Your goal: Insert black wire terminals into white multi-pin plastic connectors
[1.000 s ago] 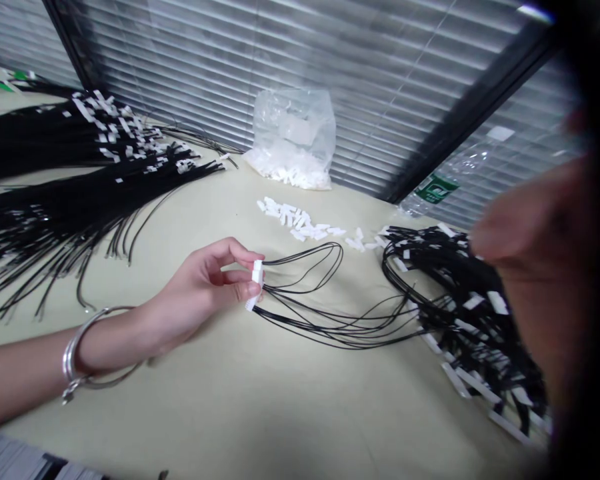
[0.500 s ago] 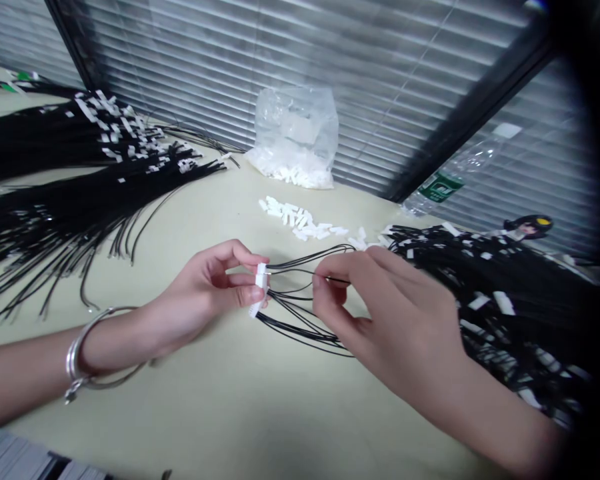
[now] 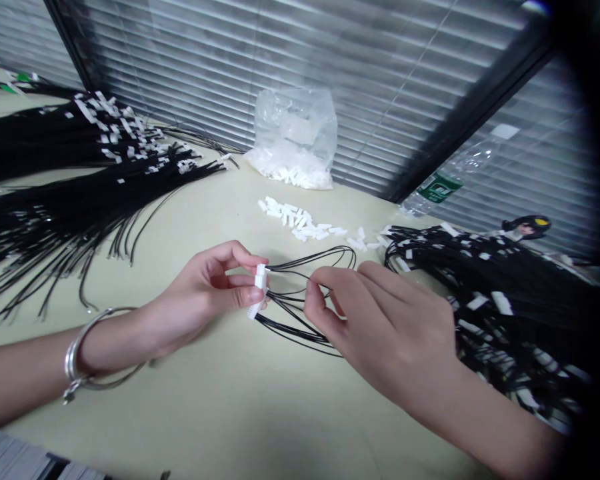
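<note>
My left hand (image 3: 220,287) pinches a white connector housing (image 3: 260,283) between thumb and fingertips, holding it above the table. Several thin black wires (image 3: 300,327) run out of the housing to the right in two groups. Thumb and forefinger of my right hand (image 3: 375,307) are closed on one black wire (image 3: 295,272) that leads to the upper part of the housing. Other wires loop behind my right hand, and their far ends are hidden by it.
A clear bag of white housings (image 3: 295,147) stands by the blinds, with loose white housings (image 3: 300,221) before it. Black wire bundles lie at left (image 3: 70,193) and right (image 3: 530,300). A plastic bottle (image 3: 440,187) leans at the back right.
My right hand has moved slightly left, toward the housing, with the wire between its fingers. More of the loop behind it shows. My left hand has hardly moved.
</note>
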{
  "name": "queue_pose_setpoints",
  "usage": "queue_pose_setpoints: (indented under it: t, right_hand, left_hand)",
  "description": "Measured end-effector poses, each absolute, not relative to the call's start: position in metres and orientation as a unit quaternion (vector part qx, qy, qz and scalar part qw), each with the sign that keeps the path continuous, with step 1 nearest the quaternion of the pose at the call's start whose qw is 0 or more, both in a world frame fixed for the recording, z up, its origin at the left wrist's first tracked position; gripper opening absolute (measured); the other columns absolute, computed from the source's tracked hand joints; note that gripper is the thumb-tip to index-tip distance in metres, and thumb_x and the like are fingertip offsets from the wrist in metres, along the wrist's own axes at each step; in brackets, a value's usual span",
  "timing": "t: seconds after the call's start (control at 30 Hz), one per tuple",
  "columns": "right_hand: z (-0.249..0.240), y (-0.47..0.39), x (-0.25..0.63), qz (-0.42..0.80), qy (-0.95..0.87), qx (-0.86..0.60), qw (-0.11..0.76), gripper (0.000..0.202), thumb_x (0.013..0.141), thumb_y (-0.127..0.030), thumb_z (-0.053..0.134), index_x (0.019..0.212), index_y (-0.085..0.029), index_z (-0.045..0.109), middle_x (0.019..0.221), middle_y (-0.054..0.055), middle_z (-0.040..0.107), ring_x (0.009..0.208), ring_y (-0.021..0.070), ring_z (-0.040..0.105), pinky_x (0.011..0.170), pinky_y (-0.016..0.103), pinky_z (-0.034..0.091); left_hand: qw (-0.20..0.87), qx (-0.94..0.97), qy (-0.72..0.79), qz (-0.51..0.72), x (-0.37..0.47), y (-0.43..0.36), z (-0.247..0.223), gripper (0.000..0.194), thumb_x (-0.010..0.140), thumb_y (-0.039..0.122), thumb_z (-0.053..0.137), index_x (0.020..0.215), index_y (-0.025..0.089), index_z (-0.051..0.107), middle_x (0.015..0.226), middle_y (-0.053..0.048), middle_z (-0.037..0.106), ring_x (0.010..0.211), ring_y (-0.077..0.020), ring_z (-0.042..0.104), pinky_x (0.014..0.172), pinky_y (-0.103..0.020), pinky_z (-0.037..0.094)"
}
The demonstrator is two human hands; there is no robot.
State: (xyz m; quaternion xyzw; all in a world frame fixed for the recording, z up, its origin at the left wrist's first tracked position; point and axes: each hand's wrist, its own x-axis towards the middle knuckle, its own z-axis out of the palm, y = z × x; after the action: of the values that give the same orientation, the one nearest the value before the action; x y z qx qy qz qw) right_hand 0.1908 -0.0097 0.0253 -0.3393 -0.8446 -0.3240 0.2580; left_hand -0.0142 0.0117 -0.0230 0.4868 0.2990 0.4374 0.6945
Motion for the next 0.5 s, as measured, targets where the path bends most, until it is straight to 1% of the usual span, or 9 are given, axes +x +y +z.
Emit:
queue_pose_setpoints:
  t: [0.1,0.23,0.4,0.5]
  right_hand:
    - [0.0244,-0.0113,0.1900,-0.327,-0.848,-0.333,0.249,0.015,0.079,-0.027,0.062,0.078,-0.015,0.054,0.053,-0.004,0.040,0.051,0.0089,0.038,0.048,0.025,0.027]
    - [0.0231,-0.0120,0.1882,-0.322,-0.847,-0.332,0.263,0.011,0.078,-0.021,0.063,0.080,-0.015,0.053,0.053,-0.004,0.042,0.052,0.0094,0.039,0.048,0.026,0.027]
    - [0.0216,-0.0113,0.1859,-0.275,-0.877,-0.315,0.237,0.007,0.079,-0.014,0.060,0.085,-0.013,0.056,0.059,0.000,0.052,0.058,0.0120,0.043,0.055,0.027,0.036]
    - [0.0209,-0.0110,0.1849,-0.251,-0.888,-0.307,0.231,0.002,0.082,-0.012,0.056,0.084,-0.013,0.057,0.060,0.001,0.052,0.059,0.0123,0.044,0.057,0.027,0.038]
  left_hand:
    - [0.696,0.485,0.299,0.437,-0.0144,0.0112,-0.0228,0.019,0.075,0.009,0.066,0.088,0.020,0.058,0.077,0.000,0.066,0.071,-0.0114,0.062,0.064,-0.022,0.047]
    - [0.692,0.489,0.300,0.438,-0.0144,0.0115,-0.0239,0.019,0.074,0.008,0.066,0.087,0.020,0.059,0.076,0.001,0.065,0.070,-0.0113,0.061,0.063,-0.022,0.046]
    - [0.691,0.504,0.298,0.424,-0.0139,0.0097,-0.0225,0.018,0.074,0.008,0.067,0.087,0.020,0.061,0.076,0.000,0.067,0.071,-0.0106,0.061,0.063,-0.022,0.047]
    - [0.690,0.506,0.305,0.418,-0.0140,0.0076,-0.0214,0.018,0.074,0.008,0.067,0.087,0.019,0.063,0.076,0.000,0.068,0.070,-0.0105,0.061,0.064,-0.022,0.048]
